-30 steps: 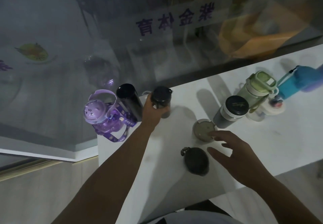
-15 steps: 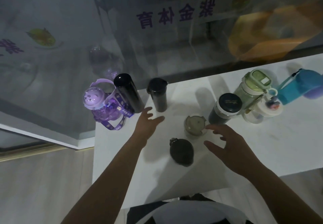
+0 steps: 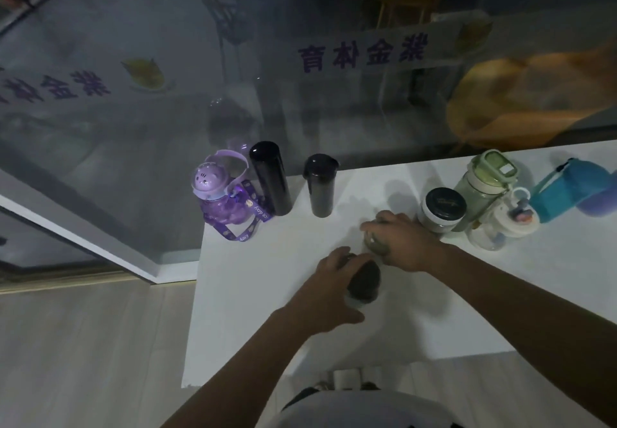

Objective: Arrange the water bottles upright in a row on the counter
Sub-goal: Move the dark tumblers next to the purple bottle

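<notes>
Counter [image 3: 260, 294]: left grip [image 3: 329, 292] seemingly wraps dark bottle [image 3: 365, 282], right grip [image 3: 405, 244] olive bottle [image 3: 375, 244].

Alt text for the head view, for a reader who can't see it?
Seen from above, a person's left hand grips a dark-lidded bottle and the right hand grips a grey-lidded bottle on a white counter. A purple bottle, a black flask and a black tumbler stand in a row by the glass; four more bottles cluster at right.
</notes>
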A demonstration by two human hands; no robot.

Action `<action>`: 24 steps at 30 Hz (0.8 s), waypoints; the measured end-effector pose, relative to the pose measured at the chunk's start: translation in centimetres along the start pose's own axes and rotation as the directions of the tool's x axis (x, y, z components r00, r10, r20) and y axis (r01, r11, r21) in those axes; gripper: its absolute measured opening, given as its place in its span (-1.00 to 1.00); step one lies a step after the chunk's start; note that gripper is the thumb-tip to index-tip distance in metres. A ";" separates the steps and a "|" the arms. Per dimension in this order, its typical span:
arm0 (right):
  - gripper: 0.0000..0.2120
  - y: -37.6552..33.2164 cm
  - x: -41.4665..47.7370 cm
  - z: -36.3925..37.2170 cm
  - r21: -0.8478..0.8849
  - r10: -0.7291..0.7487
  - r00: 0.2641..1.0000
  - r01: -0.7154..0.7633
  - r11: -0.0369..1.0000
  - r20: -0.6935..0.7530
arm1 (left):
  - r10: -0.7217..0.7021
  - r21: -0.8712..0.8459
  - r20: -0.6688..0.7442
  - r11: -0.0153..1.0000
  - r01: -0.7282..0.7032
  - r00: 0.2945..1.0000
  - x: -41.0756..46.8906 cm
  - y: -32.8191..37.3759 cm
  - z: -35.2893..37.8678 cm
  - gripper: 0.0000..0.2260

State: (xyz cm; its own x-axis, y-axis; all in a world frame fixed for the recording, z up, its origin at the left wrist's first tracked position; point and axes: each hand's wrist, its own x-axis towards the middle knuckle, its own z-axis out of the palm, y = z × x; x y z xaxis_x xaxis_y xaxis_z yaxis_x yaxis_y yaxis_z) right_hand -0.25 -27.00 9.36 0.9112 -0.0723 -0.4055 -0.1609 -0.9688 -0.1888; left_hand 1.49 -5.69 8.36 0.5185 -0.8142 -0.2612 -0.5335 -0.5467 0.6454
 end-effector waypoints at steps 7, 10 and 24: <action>-0.29 -0.3 0.3 0.8 0.001 0.102 0.995 -0.102 0.995 0.025 | 0.082 0.036 -0.038 0.996 -0.081 0.996 1.1 -0.1 -0.1 -0.29; -0.21 -0.3 0.4 1.0 0.018 0.114 0.992 -0.115 0.993 0.062 | 0.081 0.017 -0.036 0.997 -0.080 0.996 0.8 -0.3 -0.1 -0.30; -0.17 2.2 -0.3 0.8 0.002 0.017 1.000 -0.017 1.000 0.017 | -0.139 -0.091 -0.227 0.988 0.121 0.964 2.6 0.2 -6.5 -0.38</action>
State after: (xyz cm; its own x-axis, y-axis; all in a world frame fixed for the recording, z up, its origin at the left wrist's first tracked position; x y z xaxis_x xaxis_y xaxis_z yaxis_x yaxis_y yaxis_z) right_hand -1.22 -28.91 8.35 0.9018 -0.0848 -0.4238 -0.1774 -0.9668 -0.1839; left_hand 7.09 -6.65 12.41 0.7257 -0.6645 -0.1782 -0.4036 -0.6210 0.6720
